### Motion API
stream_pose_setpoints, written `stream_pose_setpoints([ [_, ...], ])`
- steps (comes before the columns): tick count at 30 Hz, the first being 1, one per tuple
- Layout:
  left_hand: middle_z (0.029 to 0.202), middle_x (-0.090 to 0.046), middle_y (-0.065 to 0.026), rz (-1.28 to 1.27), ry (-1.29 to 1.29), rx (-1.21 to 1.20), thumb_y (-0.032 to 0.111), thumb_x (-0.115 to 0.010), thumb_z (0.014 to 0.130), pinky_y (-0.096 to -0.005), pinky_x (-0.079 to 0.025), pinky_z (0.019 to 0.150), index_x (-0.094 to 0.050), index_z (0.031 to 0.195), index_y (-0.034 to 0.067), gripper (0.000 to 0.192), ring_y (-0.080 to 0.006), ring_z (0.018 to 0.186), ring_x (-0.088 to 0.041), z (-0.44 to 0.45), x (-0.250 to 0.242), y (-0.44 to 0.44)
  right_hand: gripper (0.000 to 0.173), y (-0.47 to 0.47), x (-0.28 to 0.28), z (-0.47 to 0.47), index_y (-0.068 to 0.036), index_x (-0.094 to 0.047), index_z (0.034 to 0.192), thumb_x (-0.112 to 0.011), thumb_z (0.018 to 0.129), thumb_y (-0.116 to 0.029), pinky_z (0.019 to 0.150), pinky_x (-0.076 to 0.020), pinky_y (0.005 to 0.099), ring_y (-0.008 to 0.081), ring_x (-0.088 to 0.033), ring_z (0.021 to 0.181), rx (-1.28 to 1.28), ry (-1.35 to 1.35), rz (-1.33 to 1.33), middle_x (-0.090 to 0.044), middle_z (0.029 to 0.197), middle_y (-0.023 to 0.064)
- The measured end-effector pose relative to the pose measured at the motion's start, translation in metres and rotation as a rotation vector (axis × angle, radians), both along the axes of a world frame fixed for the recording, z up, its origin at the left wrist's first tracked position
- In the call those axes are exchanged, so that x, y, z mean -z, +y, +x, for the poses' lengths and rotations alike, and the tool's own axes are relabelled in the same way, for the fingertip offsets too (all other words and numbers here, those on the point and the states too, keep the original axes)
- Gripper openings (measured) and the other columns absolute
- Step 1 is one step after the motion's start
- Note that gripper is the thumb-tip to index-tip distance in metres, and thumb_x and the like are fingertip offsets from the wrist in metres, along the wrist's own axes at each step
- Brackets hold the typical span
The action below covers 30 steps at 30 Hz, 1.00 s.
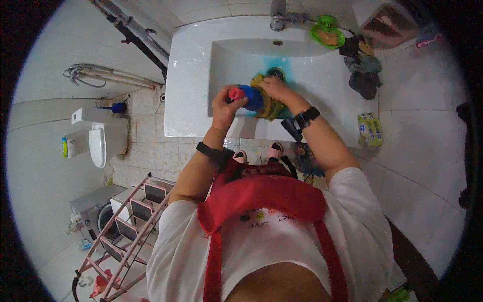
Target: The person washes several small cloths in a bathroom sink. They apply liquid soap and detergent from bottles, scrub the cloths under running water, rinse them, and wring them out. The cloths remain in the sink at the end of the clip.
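Note:
My left hand [223, 107] grips a blue bottle [252, 97] near its red cap [236, 93]. The bottle lies tilted over the front of the white sink [188, 83], its capped end towards the left. My right hand [274, 87] is closed on a yellowish cloth [257, 80] that seems to wrap the bottle's far end; folds of the cloth hang under my wrist. Just beyond my right fingers is the dark drain [275, 71], with teal liquid [288, 68] spread around it on the basin floor.
A faucet [277, 22] stands at the sink's back. A green soap dish [327, 36] with soap, dark cloths [364, 71] and a tissue pack [370, 129] line the right rim. At left are a toilet [97, 143], a pink stepladder [126, 226] and a washing machine [96, 211].

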<state>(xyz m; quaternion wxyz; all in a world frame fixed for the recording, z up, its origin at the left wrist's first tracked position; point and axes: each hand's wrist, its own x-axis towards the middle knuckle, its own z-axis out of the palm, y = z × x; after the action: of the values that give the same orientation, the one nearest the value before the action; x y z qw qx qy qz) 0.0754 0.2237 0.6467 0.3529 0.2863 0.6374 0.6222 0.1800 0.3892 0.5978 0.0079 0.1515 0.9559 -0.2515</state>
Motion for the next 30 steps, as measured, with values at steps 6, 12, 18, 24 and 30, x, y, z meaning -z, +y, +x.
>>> stream_pose_setpoints([
  [6, 0.093, -0.057, -0.005, 0.0, -0.002, 0.155, 0.002, -0.07, 0.064, -0.0279, -0.046, 0.076, -0.054, 0.099, 0.004, 0.039, -0.0153, 0.085, -0.054, -0.006, 0.001, 0.005, 0.032, 0.003, 0.007, 0.009, -0.003, -0.058, 0.099, -0.042, 0.084, -0.027, 0.077, -0.0412, 0.0307, 0.0201, -0.054, 0.087, 0.313, 0.063, -0.718, -0.059, 0.096, 0.0125],
  [12, 0.092, -0.058, -0.0049, -0.034, -0.075, 0.255, 0.004, -0.071, 0.064, -0.0294, -0.048, 0.075, -0.054, 0.1, 0.004, 0.04, -0.0155, 0.086, -0.055, -0.018, -0.003, 0.018, 0.028, 0.01, -0.024, -0.003, -0.006, -0.056, 0.1, -0.043, 0.084, -0.024, 0.076, -0.0428, 0.0334, 0.0255, -0.057, 0.086, 0.049, 0.37, -0.567, -0.059, 0.097, 0.0126],
  [18, 0.09, -0.058, -0.0041, -0.076, 0.086, 0.225, 0.003, -0.069, 0.067, -0.0285, -0.046, 0.075, -0.054, 0.1, 0.004, 0.036, -0.0152, 0.084, -0.054, -0.014, -0.001, 0.02, 0.034, 0.012, 0.01, 0.004, 0.001, -0.06, 0.086, -0.045, 0.081, -0.029, 0.071, -0.0424, 0.0352, 0.0265, -0.056, 0.078, 0.195, -0.027, -0.641, -0.06, 0.085, 0.0168],
  [24, 0.084, -0.056, -0.0021, 0.041, -0.15, -0.004, 0.003, -0.069, 0.067, -0.0257, -0.044, 0.073, -0.055, 0.092, 0.003, 0.029, -0.0113, 0.079, -0.052, -0.026, -0.011, 0.025, 0.041, 0.062, 0.009, 0.023, 0.001, -0.053, 0.097, -0.055, 0.075, -0.033, 0.076, -0.0429, 0.0386, 0.0325, -0.054, 0.089, 0.628, -0.13, -0.469, -0.057, 0.095, 0.0201],
  [30, 0.081, -0.056, -0.0027, -0.009, -0.044, -0.036, 0.004, -0.068, 0.067, -0.024, -0.044, 0.069, -0.054, 0.092, 0.003, 0.029, -0.0111, 0.075, -0.053, -0.029, -0.014, 0.04, 0.048, 0.13, -0.039, 0.005, -0.005, -0.043, 0.115, -0.055, 0.075, -0.03, 0.079, -0.0419, 0.0414, 0.0364, -0.052, 0.094, 0.788, 0.229, -0.161, -0.055, 0.101, 0.0211],
])
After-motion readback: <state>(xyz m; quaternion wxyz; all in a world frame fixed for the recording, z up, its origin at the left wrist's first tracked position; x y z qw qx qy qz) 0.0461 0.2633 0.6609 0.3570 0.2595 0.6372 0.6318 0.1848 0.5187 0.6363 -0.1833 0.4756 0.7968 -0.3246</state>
